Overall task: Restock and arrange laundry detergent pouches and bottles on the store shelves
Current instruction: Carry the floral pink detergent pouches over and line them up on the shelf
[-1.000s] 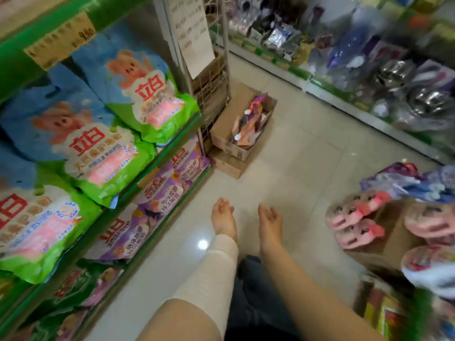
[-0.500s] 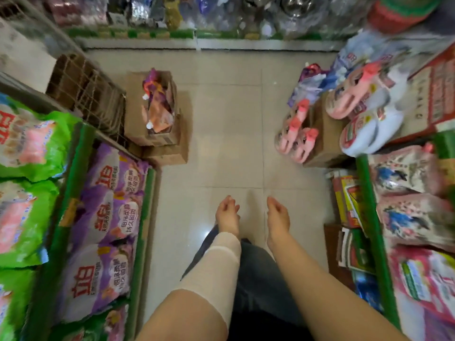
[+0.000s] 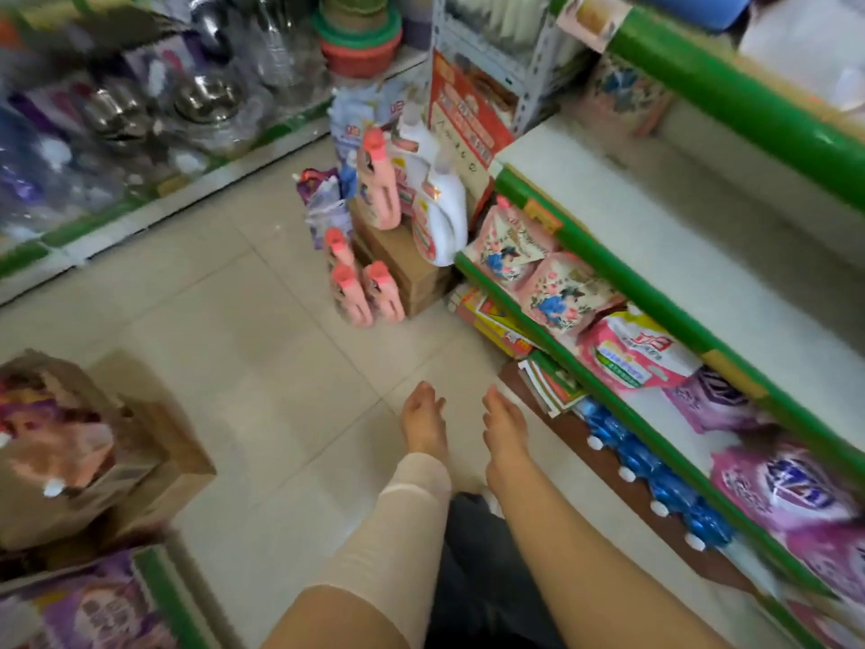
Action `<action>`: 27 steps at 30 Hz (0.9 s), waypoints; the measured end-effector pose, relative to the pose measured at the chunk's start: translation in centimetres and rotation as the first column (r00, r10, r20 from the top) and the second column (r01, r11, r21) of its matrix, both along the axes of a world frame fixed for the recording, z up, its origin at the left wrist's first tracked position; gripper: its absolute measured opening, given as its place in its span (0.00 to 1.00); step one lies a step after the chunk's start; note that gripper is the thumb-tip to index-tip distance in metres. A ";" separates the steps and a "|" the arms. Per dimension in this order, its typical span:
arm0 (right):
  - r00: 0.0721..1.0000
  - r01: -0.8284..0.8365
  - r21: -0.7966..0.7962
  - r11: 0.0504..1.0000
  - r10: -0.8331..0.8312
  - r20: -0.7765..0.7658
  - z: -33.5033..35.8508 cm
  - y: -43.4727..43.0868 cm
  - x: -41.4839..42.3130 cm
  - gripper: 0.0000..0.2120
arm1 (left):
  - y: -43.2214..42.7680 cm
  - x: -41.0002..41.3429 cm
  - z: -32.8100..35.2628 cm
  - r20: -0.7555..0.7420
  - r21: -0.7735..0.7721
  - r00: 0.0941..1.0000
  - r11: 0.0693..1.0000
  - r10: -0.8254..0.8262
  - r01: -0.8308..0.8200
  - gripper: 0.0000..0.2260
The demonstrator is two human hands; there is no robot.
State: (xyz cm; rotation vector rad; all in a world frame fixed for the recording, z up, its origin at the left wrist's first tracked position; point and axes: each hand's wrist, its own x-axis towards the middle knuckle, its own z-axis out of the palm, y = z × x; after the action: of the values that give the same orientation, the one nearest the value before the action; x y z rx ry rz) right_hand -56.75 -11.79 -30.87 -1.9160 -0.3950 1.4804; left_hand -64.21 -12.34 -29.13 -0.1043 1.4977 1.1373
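Two bare hands hang side by side over the tiled floor, the left hand and the right hand, fingers loosely relaxed and holding nothing. Ahead, three pink detergent bottles stand on the floor against a cardboard box, which carries another pink bottle and a white bottle. Detergent pouches lie along the green-edged shelf at right, above blue bottles. At left, an open carton holds more pouches.

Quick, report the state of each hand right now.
Left hand: open, relaxed, holding nothing.
Right hand: open, relaxed, holding nothing.
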 end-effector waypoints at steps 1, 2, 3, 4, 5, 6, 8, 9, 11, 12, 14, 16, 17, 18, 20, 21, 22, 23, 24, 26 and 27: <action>0.999 0.046 0.013 0.999 -0.045 -0.020 0.4 0.4 1.1 0.15 | 0.9 1.2 0.4 -0.004 0.012 0.999 0.999 -0.051 0.051 0.17; 0.996 0.086 0.023 0.996 -0.085 -0.038 0.8 0.7 2.1 0.16 | 1.6 2.2 0.8 -0.014 0.019 0.996 0.996 -0.092 0.092 0.17; 0.989 0.137 0.031 0.990 -0.135 -0.054 1.3 1.1 3.2 0.17 | 2.3 3.2 1.1 -0.025 0.027 0.991 0.991 -0.130 0.131 0.16; 0.979 0.196 0.043 0.980 -0.194 -0.060 1.7 1.5 4.7 0.17 | 3.3 4.5 1.6 -0.040 0.035 0.984 0.984 -0.172 0.173 0.16; 0.969 0.243 0.056 0.968 -0.240 -0.055 2.3 1.8 6.0 0.17 | 4.1 5.6 1.9 -0.055 0.040 0.977 0.977 -0.206 0.208 0.16; 0.961 0.274 0.064 0.960 -0.272 -0.045 2.7 2.2 7.4 0.17 | 4.9 6.9 2.5 -0.069 0.051 0.969 0.970 -0.236 0.240 0.15; 0.952 0.306 0.090 0.948 -0.304 -0.031 3.7 3.2 10.2 0.19 | 6.7 9.7 3.6 -0.102 0.089 0.954 0.953 -0.281 0.290 0.10; 0.950 0.313 0.105 0.944 -0.312 -0.026 4.4 3.7 11.5 0.20 | 7.6 11.1 4.2 -0.113 0.108 0.948 0.945 -0.298 0.310 0.09; 0.947 0.319 0.147 0.936 -0.320 -0.014 5.5 5.0 14.4 0.20 | 9.4 14.0 5.6 -0.127 0.160 0.930 0.918 -0.345 0.362 0.09; 0.946 0.320 0.168 0.933 -0.323 -0.009 6.1 5.8 15.7 0.21 | 10.4 15.3 6.3 -0.133 0.195 0.925 0.906 -0.356 0.376 0.10; 0.943 0.330 0.215 0.919 -0.333 -0.022 7.3 7.0 17.6 0.20 | 12.2 17.3 7.6 -0.167 0.252 0.913 0.879 -0.372 0.404 0.14; 0.942 0.331 0.292 0.897 -0.334 -0.041 8.9 8.3 18.8 0.18 | 13.9 18.7 9.3 -0.202 0.302 0.903 0.853 -0.379 0.426 0.15; 0.941 0.329 0.345 0.879 -0.337 -0.038 10.1 9.4 19.6 0.17 | 15.1 19.6 10.7 -0.209 0.343 0.901 0.834 -0.380 0.431 0.16; 0.942 0.319 0.391 0.863 -0.334 -0.031 11.2 10.2 20.0 0.16 | 15.9 20.1 12.0 -0.214 0.386 0.901 0.814 -0.378 0.434 0.15; 0.944 0.303 0.487 0.819 -0.327 -0.038 13.8 12.3 21.0 0.14 | 18.0 20.9 14.9 -0.244 0.466 0.900 0.770 -0.362 0.436 0.15; 0.950 0.287 0.528 0.799 -0.310 -0.046 15.3 13.4 21.3 0.14 | 19.1 21.1 16.3 -0.260 0.508 0.904 0.749 -0.339 0.427 0.15; 0.953 0.273 0.565 0.779 -0.297 -0.051 16.7 14.6 21.6 0.14 | 20.3 21.2 17.7 -0.277 0.546 0.910 0.729 -0.308 0.413 0.16; 0.954 0.272 0.597 0.755 -0.294 -0.063 18.2 15.9 21.9 0.14 | 21.6 21.1 19.2 -0.294 0.583 0.917 0.709 -0.271 0.396 0.16; 0.952 0.282 0.628 0.725 -0.295 -0.086 19.4 17.3 22.4 0.15 | 23.1 20.9 20.6 -0.317 0.613 0.919 0.688 -0.236 0.388 0.15; 0.952 0.284 0.673 0.683 -0.285 -0.112 22.1 20.6 23.2 0.17 | 26.4 20.3 23.4 -0.355 0.677 0.920 0.632 -0.169 0.377 0.14; 0.955 0.273 0.681 0.679 -0.277 -0.106 23.3 22.1 23.6 0.18 | 28.1 19.9 24.5 -0.374 0.696 0.916 0.609 -0.146 0.381 0.13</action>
State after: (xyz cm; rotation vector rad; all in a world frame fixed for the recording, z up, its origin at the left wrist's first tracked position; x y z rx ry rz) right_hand -33.18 10.34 -7.52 -1.2928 -0.5428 0.9281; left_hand -44.27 15.74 -4.61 0.8868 1.0919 1.4830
